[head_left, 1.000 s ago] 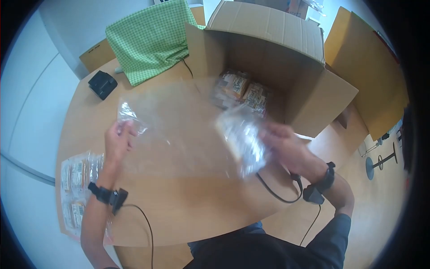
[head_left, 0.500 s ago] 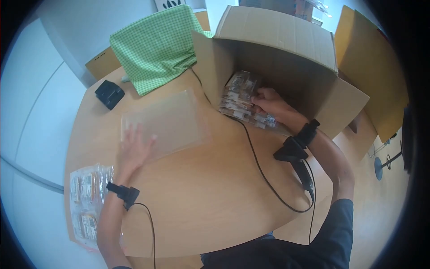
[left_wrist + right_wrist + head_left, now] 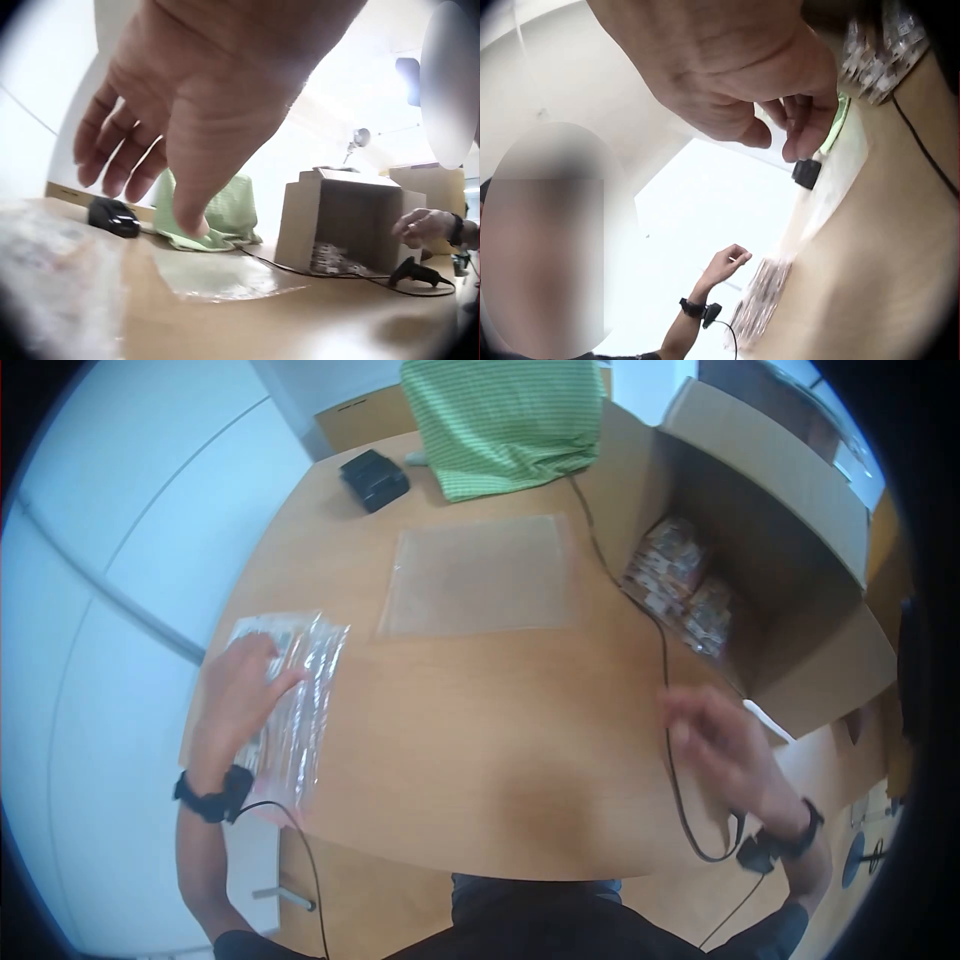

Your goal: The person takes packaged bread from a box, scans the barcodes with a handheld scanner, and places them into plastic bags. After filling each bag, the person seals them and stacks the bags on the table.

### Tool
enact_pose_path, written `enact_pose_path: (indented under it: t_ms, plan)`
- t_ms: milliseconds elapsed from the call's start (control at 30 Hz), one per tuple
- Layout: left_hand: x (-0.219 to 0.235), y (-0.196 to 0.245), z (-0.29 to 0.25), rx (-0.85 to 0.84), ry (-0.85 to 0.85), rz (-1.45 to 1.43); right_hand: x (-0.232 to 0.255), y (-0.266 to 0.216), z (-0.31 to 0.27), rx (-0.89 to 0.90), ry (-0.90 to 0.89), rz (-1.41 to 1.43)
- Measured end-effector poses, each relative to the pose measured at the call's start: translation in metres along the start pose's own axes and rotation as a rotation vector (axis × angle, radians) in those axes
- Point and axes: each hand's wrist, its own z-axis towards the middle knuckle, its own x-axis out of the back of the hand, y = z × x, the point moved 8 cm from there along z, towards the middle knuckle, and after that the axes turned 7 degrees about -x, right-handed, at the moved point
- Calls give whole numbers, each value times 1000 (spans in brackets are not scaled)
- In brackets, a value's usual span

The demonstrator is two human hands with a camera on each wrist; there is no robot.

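Observation:
In the head view my left hand (image 3: pixel 235 695) is over the clear bagged packets (image 3: pixel 300 730) at the table's left edge, fingers relaxed; the left wrist view shows the hand (image 3: pixel 195 97) raised above them, holding nothing. My right hand (image 3: pixel 722 750) hangs empty over the right side of the table, near the black cable, its fingers loosely bent in the right wrist view. A flat clear plastic bag (image 3: pixel 480 575) lies on the middle of the table. Small packets (image 3: pixel 680 585) sit in the open cardboard box (image 3: pixel 790 470) at the back right.
A green checked cloth (image 3: pixel 505 425) covers something at the back, beside a small black device (image 3: pixel 375 480). The black cable (image 3: pixel 668 700) runs down the table's right side. In the left wrist view a handheld scanner (image 3: pixel 416 274) lies before the box.
My left hand has left the flat bag and moved over the packets at the left. My right hand has come out of the box toward the near right. The head view has shifted.

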Motion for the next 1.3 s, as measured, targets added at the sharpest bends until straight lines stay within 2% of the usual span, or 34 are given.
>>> enact_pose_path:
  t_ms: [33,67,100,133,200,233,300,333,400,467,533,667,700,733,867,933,967,1033,1067,1133,1300]
  plan:
    - [16,-10,-16,28,-11,14,-13,-10,-10,129,-68,-165]
    - [9,-28,-38,171,-291,54,-27,-20,-20,263,-135,-326]
    - [2,-46,-67,317,-570,87,-38,-24,-24,280,-164,-317]
    - [-3,-63,-87,347,-577,98,-53,-29,-29,292,-221,-326]
    - [-51,-85,-124,203,-734,-58,-75,-37,-31,293,-329,-348]
    - [-60,-97,-133,219,-737,-50,-82,-38,-29,306,-340,-341]
    - [-60,-84,-131,-26,-603,-268,-99,-37,-28,343,-437,-328]
    - [-53,-74,-128,-100,-464,-342,-106,-34,-27,346,-445,-328]
    - [-54,-66,-122,-68,-478,-318,-115,-34,-34,448,-461,-294]
    - [-43,-46,-111,-38,-489,-298,-119,-34,-39,471,-490,-343]
    - [-13,-39,-95,96,-478,6,-121,-32,-45,494,-508,-387]
    - [-55,-75,-107,105,-568,-86,-114,-18,-54,446,-460,-436]
    - [-63,-82,-107,1,-516,-192,-110,-14,-54,409,-420,-434]
    - [-60,-77,-103,-103,-465,-295,-108,-13,-55,410,-418,-434]
    - [-53,-60,-93,-46,-508,-363,-106,-9,-55,368,-406,-435]
    - [-28,-42,-78,64,-467,-121,-108,-11,-54,377,-398,-435]
    - [-20,-38,-76,67,-469,-125,-110,-12,-53,379,-401,-431]
    - [-16,-43,-77,139,-564,59,-110,-9,-52,379,-407,-428]
    - [-28,-50,-85,140,-565,61,-111,-5,-52,390,-447,-416]
    - [-62,-64,-102,-34,-484,-35,-112,-2,-50,399,-482,-400]
    - [-72,-84,-106,-19,-549,-197,-113,2,-46,379,-481,-377]
